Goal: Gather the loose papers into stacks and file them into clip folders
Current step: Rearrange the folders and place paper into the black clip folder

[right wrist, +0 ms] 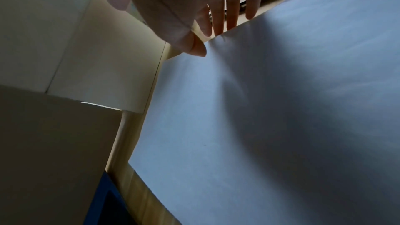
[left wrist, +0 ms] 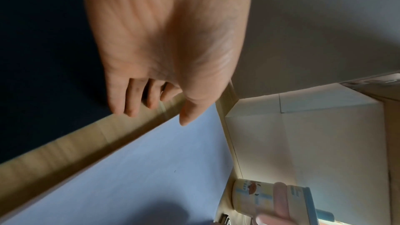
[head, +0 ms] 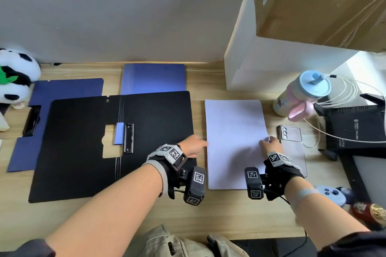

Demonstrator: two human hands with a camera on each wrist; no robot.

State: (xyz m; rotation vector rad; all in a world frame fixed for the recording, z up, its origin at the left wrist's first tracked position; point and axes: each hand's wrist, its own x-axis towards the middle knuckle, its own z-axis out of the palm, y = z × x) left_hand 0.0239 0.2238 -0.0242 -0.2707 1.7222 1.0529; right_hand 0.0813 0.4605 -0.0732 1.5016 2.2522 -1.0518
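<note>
A stack of white paper [head: 234, 127] lies flat on the wooden desk, right of an open black clip folder [head: 83, 152] whose metal clip [head: 128, 139] sits by the spine. My left hand [head: 195, 145] is at the stack's left edge with relaxed, nearly straight fingers. In the left wrist view its fingers [left wrist: 132, 105] reach over the black folder's [left wrist: 43, 57] edge and the strip of desk, with the thumb over the paper [left wrist: 129, 177]. My right hand [head: 269, 143] pinches the stack's right edge. In the right wrist view its thumb [right wrist: 198, 49] presses on top and the paper [right wrist: 259, 126] creases there.
Two blue folders [head: 62, 92] [head: 153, 77] lie behind the black one. A panda plush [head: 14, 77] sits far left. To the right are a lidded cup [head: 302, 94], a phone [head: 292, 142] and a black router [head: 355, 129] with cables. A white cabinet [head: 261, 64] and a cardboard box [head: 323, 2] stand behind.
</note>
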